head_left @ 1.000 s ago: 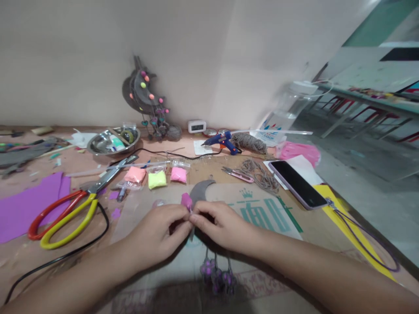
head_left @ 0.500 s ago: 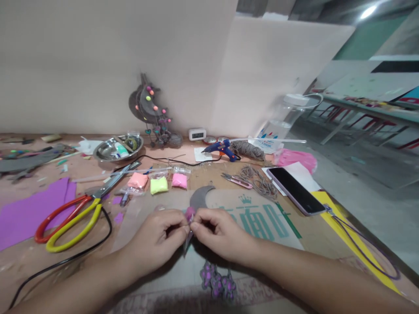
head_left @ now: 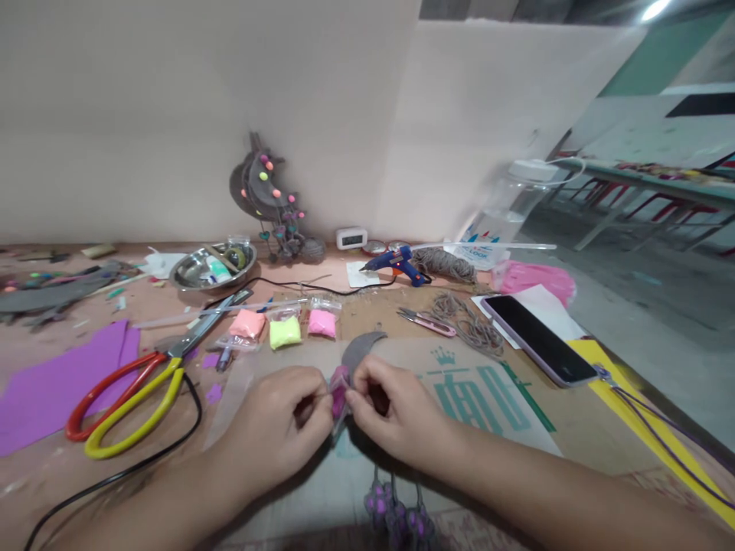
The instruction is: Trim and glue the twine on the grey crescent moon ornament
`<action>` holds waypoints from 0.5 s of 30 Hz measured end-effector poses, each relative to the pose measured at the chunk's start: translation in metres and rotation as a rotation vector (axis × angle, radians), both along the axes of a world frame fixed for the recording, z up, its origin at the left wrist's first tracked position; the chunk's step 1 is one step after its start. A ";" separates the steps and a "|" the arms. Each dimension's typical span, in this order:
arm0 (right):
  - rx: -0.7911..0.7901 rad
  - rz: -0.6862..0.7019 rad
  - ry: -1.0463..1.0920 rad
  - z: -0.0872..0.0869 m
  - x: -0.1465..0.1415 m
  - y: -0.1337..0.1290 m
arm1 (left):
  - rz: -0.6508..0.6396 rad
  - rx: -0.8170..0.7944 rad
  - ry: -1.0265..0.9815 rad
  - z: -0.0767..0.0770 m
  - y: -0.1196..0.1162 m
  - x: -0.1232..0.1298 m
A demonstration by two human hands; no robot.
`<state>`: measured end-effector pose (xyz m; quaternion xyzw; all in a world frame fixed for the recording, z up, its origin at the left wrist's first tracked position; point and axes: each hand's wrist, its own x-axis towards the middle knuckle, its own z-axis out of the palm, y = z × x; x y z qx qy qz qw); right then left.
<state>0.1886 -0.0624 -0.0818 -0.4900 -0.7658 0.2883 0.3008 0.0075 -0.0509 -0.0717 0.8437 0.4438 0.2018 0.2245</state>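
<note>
My left hand (head_left: 290, 413) and my right hand (head_left: 396, 409) meet at the middle of the table, both closed in a pinch. Between them is a small clear plastic bag (head_left: 339, 390) with a magenta, clay-like lump inside; my fingers cover part of it. Just beyond my right hand lies a grey crescent moon (head_left: 361, 348). Several grey and purple flower-shaped pieces (head_left: 399, 513) on cords lie below my wrists. Past my hands are packets of similar soft material: peach (head_left: 248, 324), yellow (head_left: 285, 332) and pink (head_left: 322, 322).
Large red-and-yellow-handled scissors (head_left: 172, 360) lie at left beside purple sheets (head_left: 69, 383). Behind are a metal bowl (head_left: 198, 287), a blue glue gun (head_left: 396, 264) and small snips (head_left: 428, 321). A phone (head_left: 537, 337) lies right; a water bottle (head_left: 508, 210) stands behind it.
My hands have drawn slightly apart, and more of the magenta lump shows in the bag between them. The camera view has shifted a little, so the table things appear farther right.
</note>
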 end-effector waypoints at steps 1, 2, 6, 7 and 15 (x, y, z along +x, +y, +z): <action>0.013 -0.017 0.003 -0.001 0.001 0.000 | 0.013 -0.027 -0.016 -0.002 0.000 0.001; 0.046 -0.006 -0.004 -0.002 0.002 -0.001 | 0.025 -0.046 -0.031 -0.005 0.001 0.002; 0.345 0.167 -0.164 -0.002 0.008 -0.005 | 0.033 -0.041 -0.068 -0.010 -0.002 0.002; 0.417 0.181 -0.212 -0.002 0.009 -0.006 | 0.028 -0.025 -0.071 -0.010 -0.003 0.002; 0.238 0.152 -0.082 0.000 0.008 -0.005 | -0.069 0.113 -0.103 -0.017 -0.005 0.003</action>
